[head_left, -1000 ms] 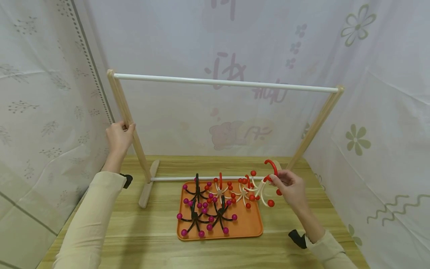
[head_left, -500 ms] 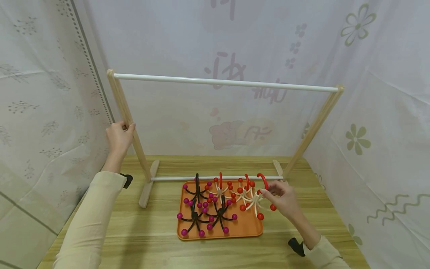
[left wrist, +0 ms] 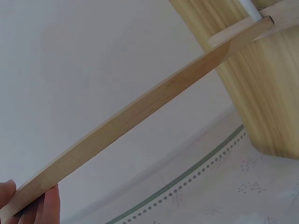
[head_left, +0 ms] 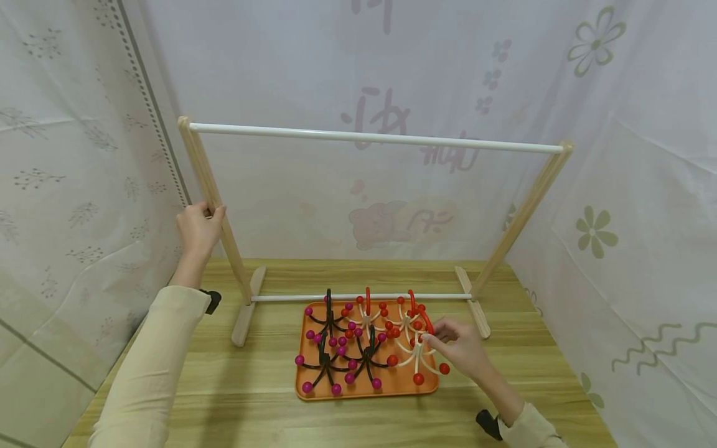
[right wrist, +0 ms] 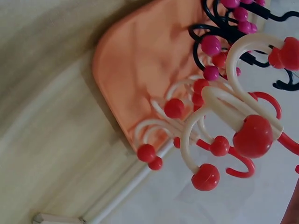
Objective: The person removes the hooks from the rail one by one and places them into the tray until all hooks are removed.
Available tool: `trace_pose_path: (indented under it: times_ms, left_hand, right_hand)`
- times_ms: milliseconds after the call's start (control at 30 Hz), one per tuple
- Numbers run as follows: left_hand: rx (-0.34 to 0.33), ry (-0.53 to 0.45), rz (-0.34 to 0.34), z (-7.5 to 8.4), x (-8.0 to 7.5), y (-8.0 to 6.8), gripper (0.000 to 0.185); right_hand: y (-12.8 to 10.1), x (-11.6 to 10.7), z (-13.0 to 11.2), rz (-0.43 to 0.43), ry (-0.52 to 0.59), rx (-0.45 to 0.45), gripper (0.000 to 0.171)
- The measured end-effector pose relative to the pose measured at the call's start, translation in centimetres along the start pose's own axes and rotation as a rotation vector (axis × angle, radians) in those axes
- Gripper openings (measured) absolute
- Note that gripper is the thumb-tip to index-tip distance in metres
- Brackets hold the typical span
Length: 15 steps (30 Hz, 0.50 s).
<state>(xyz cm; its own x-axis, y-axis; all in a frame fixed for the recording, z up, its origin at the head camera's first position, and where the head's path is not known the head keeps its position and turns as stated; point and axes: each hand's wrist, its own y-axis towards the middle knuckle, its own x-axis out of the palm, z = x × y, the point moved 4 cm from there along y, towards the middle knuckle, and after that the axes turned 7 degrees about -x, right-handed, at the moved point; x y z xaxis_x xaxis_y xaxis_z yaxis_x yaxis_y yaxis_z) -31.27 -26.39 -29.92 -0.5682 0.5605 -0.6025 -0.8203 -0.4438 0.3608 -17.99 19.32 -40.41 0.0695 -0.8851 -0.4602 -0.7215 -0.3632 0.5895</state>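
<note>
The left wooden upright (head_left: 211, 193) of the rack is gripped by the left hand (head_left: 198, 229), while on the right, over the near right part of the orange tray (head_left: 414, 379) on the tabletop (head_left: 263, 404), a white hanger with red balls (head_left: 417, 356) is pinched at its red hook by the right hand (head_left: 460, 348)

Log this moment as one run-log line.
left hand: grips rack post | right hand: pinches white hanger's red hook over orange tray | black hangers: in tray

Rack post (left wrist: 140, 109): bare matt wood. Rail (head_left: 370, 137): smooth white. Hangers (right wrist: 233, 112): glossy plastic. Tray (head_left: 417, 378): matt orange plastic. Desk (head_left: 269, 410): wood grain.
</note>
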Motion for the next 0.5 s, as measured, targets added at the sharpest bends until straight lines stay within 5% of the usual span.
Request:
trace_pose_path:
  times_ms: [233,500]
  left_hand:
    - [0.001,-0.006,-0.002,-0.1,0.0,0.0,0.033]
    - [0.0,-0.011,-0.003,-0.1,0.1,0.0,0.032]
  right_hand:
    - [-1.0,0.8,0.7,0.02,-0.085,0.104,0.011]
    - [-3.4,1.8,4.7,0.01,-0.109,0.277,0.013]
